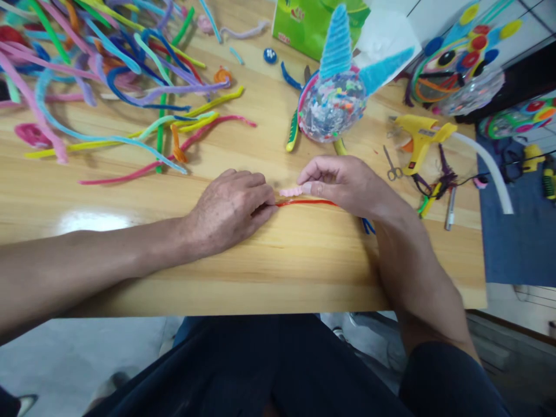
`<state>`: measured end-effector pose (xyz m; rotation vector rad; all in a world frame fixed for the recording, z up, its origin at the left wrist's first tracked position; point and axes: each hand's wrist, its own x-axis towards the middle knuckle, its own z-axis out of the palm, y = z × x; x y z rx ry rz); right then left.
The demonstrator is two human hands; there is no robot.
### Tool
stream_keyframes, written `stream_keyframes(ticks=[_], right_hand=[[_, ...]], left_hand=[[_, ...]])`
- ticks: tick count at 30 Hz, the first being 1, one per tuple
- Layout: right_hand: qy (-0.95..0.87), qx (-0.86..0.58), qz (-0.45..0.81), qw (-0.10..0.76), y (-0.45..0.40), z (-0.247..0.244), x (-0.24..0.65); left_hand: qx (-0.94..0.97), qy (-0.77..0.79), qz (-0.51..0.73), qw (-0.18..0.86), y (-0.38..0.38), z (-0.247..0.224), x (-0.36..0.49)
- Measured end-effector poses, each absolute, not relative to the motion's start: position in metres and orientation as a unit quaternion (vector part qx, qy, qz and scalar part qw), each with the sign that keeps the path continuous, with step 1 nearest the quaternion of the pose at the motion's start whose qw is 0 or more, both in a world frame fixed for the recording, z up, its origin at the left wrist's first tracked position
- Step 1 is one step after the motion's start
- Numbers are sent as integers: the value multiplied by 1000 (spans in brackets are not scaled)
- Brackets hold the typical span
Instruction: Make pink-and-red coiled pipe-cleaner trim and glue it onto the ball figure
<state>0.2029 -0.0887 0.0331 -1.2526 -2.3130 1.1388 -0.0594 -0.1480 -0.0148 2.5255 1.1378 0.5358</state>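
Near the middle of the wooden table [243, 284], my left hand [237, 208] pinches the left end of a thin red strip [306, 202] between thumb and fingers. My right hand [343, 182] holds a short, coiled pale pink piece [291, 191] between thumb and forefinger, just above the red strip. The strip runs rightward and passes out of sight under my right hand. Behind my right hand stands a clear ball [334, 104] filled with colourful bits, with two fuzzy blue pointed ears and a pink rim.
Many coloured pipe cleaners [130, 75] are heaped at the back left. A yellow glue gun [419, 136], small scissors [393, 168] and a pen [450, 208] lie at the right. Behind the ball are a green package [299, 26] and pliers [292, 130]. Decorated clear figures [456, 69] stand at the far right.
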Motion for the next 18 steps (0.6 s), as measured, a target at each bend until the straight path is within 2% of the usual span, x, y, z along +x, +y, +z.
stream_keyframes(ticks=[7, 13, 18], right_hand=[[-803, -488, 256, 225, -94, 73, 216], [-797, -449, 377, 143, -99, 57, 206], [-799, -438, 388, 139, -95, 30, 198]], left_hand=[[884, 395, 185, 170, -147, -16, -61], [883, 396, 188, 167, -148, -16, -60], [882, 397, 187, 171, -148, -17, -60]])
